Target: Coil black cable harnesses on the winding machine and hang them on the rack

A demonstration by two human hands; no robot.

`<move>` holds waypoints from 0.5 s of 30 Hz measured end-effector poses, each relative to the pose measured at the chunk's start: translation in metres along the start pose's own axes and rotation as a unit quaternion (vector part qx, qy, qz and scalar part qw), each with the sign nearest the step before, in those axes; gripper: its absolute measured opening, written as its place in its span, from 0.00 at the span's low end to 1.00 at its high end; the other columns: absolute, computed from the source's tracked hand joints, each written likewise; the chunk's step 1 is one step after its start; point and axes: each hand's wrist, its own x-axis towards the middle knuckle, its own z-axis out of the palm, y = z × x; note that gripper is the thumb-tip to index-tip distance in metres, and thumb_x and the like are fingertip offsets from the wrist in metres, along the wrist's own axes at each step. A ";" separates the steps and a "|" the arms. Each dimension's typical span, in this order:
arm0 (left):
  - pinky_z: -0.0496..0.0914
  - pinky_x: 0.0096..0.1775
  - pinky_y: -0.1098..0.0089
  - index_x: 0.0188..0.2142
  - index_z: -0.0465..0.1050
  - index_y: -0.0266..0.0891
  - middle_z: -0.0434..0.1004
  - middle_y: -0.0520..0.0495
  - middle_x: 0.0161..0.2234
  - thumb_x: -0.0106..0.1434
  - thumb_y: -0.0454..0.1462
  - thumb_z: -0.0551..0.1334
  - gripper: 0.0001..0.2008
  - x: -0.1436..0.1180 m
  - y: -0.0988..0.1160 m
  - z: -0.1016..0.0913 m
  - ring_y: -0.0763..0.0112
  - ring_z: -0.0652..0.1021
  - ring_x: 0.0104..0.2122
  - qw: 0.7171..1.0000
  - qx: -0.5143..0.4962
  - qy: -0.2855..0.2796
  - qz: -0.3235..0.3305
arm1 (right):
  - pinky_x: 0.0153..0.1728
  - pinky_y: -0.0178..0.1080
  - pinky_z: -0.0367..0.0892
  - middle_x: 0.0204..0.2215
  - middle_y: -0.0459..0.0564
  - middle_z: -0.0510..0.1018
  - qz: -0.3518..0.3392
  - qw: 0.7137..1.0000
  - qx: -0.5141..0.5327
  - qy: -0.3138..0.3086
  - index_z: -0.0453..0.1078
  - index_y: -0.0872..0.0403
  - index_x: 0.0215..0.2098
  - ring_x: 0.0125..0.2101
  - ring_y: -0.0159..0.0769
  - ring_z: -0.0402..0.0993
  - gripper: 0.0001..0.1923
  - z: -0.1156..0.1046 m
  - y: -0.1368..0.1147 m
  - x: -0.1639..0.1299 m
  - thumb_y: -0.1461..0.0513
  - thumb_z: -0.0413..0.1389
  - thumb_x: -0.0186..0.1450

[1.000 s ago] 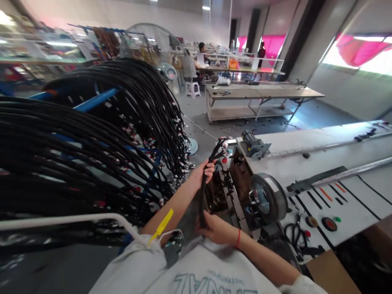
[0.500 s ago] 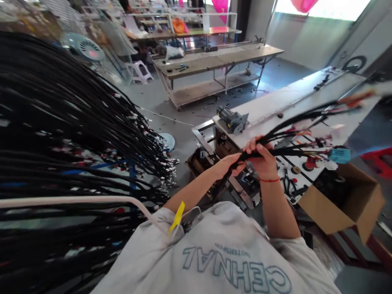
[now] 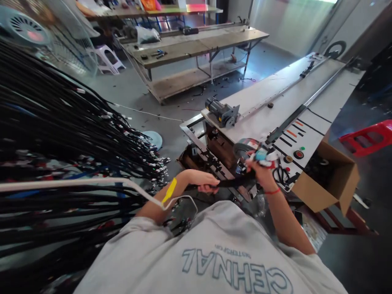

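A black-wrapped wire harness (image 3: 234,181) stretches in front of my chest between both hands. My left hand (image 3: 208,181) is closed around its left part. Farther right, my right hand (image 3: 260,173), with a red cord at the wrist, is closed on its other end. Blurred connectors and loose wire ends, some teal and white, show just above the right hand. Behind them lies the near end of the long white machine table (image 3: 257,110).
Many black harnesses (image 3: 61,110) hang in a thick mass on the left. A grey motor (image 3: 219,110) sits on the machine table's corner. An open cardboard box (image 3: 329,179) and a red plastic stool (image 3: 367,136) stand to the right. A workbench (image 3: 199,49) stands beyond.
My hands have moved apart along the harness, the left one leftward and down. Its fanned-out connector ends have swung in close to my right hand. The view has shifted right and downward.
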 end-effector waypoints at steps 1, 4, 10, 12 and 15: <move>0.48 0.16 0.76 0.27 0.71 0.37 0.51 0.56 0.17 0.56 0.61 0.62 0.28 -0.007 -0.008 0.000 0.79 0.53 0.16 0.999 0.022 -0.020 -0.032 | 0.22 0.34 0.61 0.20 0.40 0.69 0.044 0.998 -0.008 -0.052 0.72 0.54 0.38 0.20 0.29 0.62 0.19 0.001 0.020 -0.009 0.57 0.69 0.50; 0.52 0.17 0.75 0.26 0.72 0.37 0.54 0.55 0.17 0.56 0.60 0.63 0.27 -0.018 -0.028 0.002 0.78 0.55 0.16 0.997 0.038 -0.015 -0.061 | 0.19 0.32 0.55 0.18 0.40 0.65 0.171 0.973 0.066 -0.142 0.72 0.56 0.34 0.18 0.26 0.57 0.22 0.003 0.069 -0.015 0.52 0.69 0.48; 0.59 0.19 0.75 0.29 0.74 0.40 0.65 0.54 0.20 0.56 0.55 0.64 0.20 0.008 -0.038 0.009 0.76 0.63 0.18 0.990 0.034 0.136 -0.007 | 0.13 0.29 0.49 0.16 0.35 0.54 0.164 0.953 0.232 -0.108 0.68 0.54 0.32 0.14 0.24 0.44 0.19 0.004 0.094 0.040 0.47 0.61 0.58; 0.59 0.19 0.76 0.28 0.74 0.39 0.66 0.54 0.21 0.56 0.55 0.64 0.21 0.024 -0.038 0.009 0.76 0.64 0.18 0.979 0.034 0.201 0.005 | 0.13 0.30 0.55 0.18 0.37 0.57 0.124 0.958 0.254 -0.047 0.67 0.52 0.32 0.14 0.25 0.49 0.16 0.000 0.096 0.055 0.49 0.60 0.60; 0.59 0.20 0.76 0.30 0.74 0.38 0.66 0.54 0.22 0.56 0.56 0.63 0.22 0.044 -0.039 0.005 0.76 0.64 0.20 0.953 0.044 0.299 0.028 | 0.20 0.33 0.67 0.21 0.41 0.66 0.058 0.966 0.241 0.078 0.66 0.49 0.32 0.20 0.30 0.65 0.12 -0.007 0.102 0.072 0.52 0.60 0.60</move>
